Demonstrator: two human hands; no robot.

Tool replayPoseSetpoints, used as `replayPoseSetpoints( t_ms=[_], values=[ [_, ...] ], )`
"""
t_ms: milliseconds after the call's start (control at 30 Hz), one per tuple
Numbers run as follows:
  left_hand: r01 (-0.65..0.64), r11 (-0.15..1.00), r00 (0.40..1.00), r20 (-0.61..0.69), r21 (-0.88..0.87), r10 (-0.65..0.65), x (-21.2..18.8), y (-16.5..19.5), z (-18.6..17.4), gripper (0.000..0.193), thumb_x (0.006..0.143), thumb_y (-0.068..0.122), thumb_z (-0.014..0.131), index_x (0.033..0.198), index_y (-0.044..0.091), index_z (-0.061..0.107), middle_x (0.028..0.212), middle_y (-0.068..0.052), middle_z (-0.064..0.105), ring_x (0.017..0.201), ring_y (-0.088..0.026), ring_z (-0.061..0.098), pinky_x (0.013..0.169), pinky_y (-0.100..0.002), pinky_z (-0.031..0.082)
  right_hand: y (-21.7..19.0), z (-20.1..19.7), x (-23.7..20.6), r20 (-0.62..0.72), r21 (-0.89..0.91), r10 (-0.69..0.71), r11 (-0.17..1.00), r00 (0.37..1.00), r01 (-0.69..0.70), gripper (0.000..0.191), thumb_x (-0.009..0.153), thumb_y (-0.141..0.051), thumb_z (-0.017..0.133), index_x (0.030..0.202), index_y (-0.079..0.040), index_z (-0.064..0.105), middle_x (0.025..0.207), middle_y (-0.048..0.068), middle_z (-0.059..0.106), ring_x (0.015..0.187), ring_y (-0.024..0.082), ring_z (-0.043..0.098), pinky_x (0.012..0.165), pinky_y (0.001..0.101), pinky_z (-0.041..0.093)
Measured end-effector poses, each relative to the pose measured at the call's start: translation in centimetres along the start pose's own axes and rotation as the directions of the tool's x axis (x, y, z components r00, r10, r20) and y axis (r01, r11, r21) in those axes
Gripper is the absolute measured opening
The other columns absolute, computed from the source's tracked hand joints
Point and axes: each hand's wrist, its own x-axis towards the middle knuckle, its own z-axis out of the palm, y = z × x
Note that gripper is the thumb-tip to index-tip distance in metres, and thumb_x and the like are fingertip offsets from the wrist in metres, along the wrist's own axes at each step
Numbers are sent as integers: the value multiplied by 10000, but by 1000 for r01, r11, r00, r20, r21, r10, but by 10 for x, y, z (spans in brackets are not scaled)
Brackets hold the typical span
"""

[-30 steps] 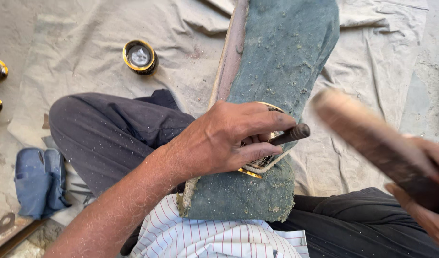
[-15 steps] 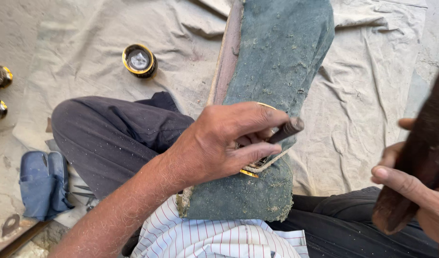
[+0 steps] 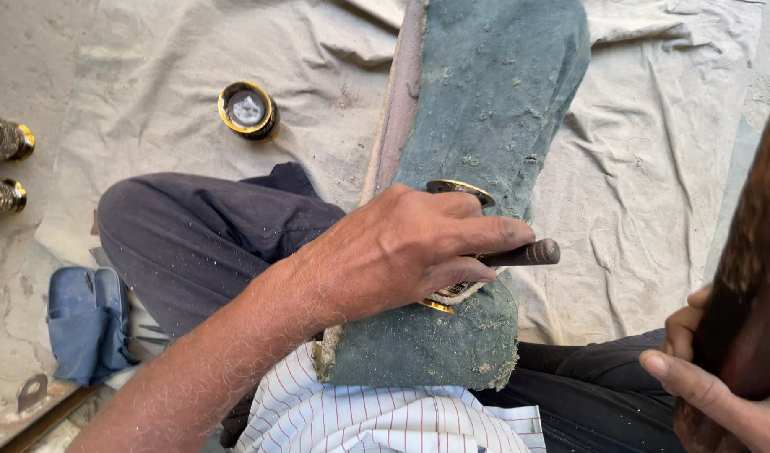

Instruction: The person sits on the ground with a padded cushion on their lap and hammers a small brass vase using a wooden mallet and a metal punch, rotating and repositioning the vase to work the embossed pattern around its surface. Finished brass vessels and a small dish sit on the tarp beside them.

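Observation:
My left hand (image 3: 402, 256) presses a round, gold-rimmed metal piece (image 3: 459, 189) against a green cloth-covered board (image 3: 486, 101) that leans on my lap. The same hand's fingers grip a dark, thin chisel-like tool (image 3: 528, 253) lying across the piece. My right hand (image 3: 712, 386) is at the right edge, closed around a thick brown wooden mallet (image 3: 750, 277) raised close to the camera and blurred. Most of the metal piece is hidden under my left hand.
A gold-rimmed round cup-shaped piece (image 3: 248, 110) lies on the beige cloth sheet (image 3: 150, 109). Two dark metal pieces with gold rims (image 3: 6, 138) sit at the left edge. A blue sandal (image 3: 87, 323) lies by my left knee.
The mallet in my right hand has swung from across the right side up to the far right edge, nearer the camera. My left hand has stayed on the metal piece and tool.

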Motion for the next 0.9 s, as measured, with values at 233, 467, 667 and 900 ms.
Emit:
replayPoseSetpoints(
  t_ms=[233, 467, 667, 900],
  values=[
    [-20, 997, 999, 29, -80, 23, -8, -7, -4, 429, 923, 249, 753, 1330, 162, 649, 866, -44, 649, 758, -199, 693, 674, -380, 570, -12, -4, -5, 57, -309, 56, 950, 997, -36, 522, 818, -235, 852, 1232, -58, 588, 787, 143, 655, 662, 240, 669, 636, 416, 597],
    [8, 996, 1000, -25, -92, -10, 0, -4, 1, 281, 934, 239, 770, 1189, 158, 685, 935, 2, 725, 823, -127, 732, 737, -292, 628, -24, -6, -2, 110, -502, 155, 861, 982, -79, 463, 798, -297, 896, 1124, -89, 640, 719, 108, 633, 567, 222, 633, 582, 388, 579],
    [269, 943, 775, -538, -195, -332, -91, -41, -33, 361, 958, 207, 825, 1255, 71, 670, 1138, -50, 751, 919, -136, 757, 812, -257, 685, -21, 8, 1, 36, 56, -4, 998, 999, 2, 352, 878, -155, 826, 1117, 19, 636, 739, 151, 623, 587, 263, 699, 477, 398, 620],
    [674, 513, 732, -388, 531, -560, -165, -67, -43, 355, 828, 153, 815, 1161, 74, 720, 924, -135, 716, 787, -350, 703, 661, -478, 563, -26, 36, -6, 277, 392, 21, 910, 961, -133, 518, 821, -94, 873, 1225, 27, 574, 917, 182, 644, 721, 260, 699, 574, 424, 651]
  ],
)
